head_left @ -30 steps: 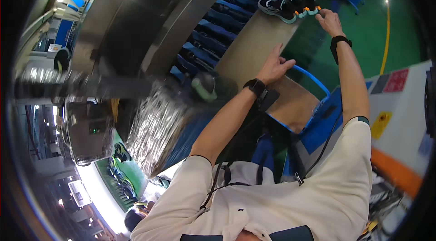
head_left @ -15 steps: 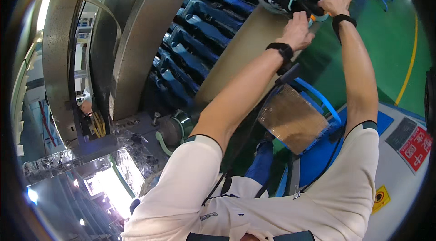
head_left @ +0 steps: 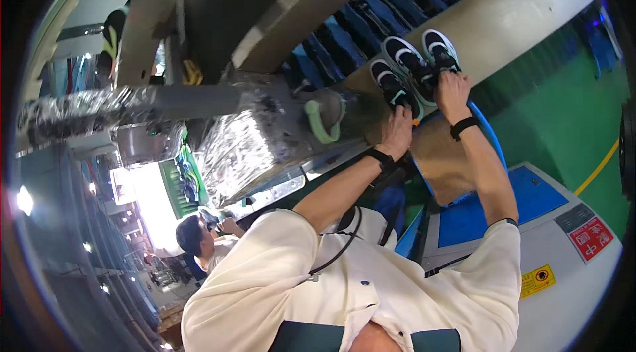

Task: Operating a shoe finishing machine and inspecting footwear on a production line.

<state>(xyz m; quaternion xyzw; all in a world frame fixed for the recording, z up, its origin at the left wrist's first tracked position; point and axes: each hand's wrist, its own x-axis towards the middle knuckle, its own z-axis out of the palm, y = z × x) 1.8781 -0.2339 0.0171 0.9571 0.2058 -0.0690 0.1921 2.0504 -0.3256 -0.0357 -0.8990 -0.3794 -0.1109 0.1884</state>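
Observation:
Three black-and-white sneakers with mint-green trim lie side by side over the near edge of a long pale ledge (head_left: pixel 510 17), toes pointing away from me. My left hand (head_left: pixel 397 132) has its fingers closed at the heel of the left sneaker (head_left: pixel 387 80). At the heel end of the right sneaker (head_left: pixel 438 47), my right hand (head_left: pixel 453 95) is closed too. Between them sits the middle sneaker (head_left: pixel 407 59), its heel partly hidden. A small orange patch (head_left: pixel 416 122) shows beside my left fingers. Whether the soles touch the ledge, I cannot tell.
Behind the ledge runs a row of dark blue shoe-shaped forms (head_left: pixel 384 10). A blue-rimmed chair with a brown seat (head_left: pixel 444 153) stands below my hands. To the right is a white cabinet with a blue top (head_left: pixel 490 209). Another person (head_left: pixel 199 242) is at lower left.
My hands and the sneakers have come nearer to me and leftward. The view has turned as well, bringing the plastic-wrapped machinery and another person into sight on the left.

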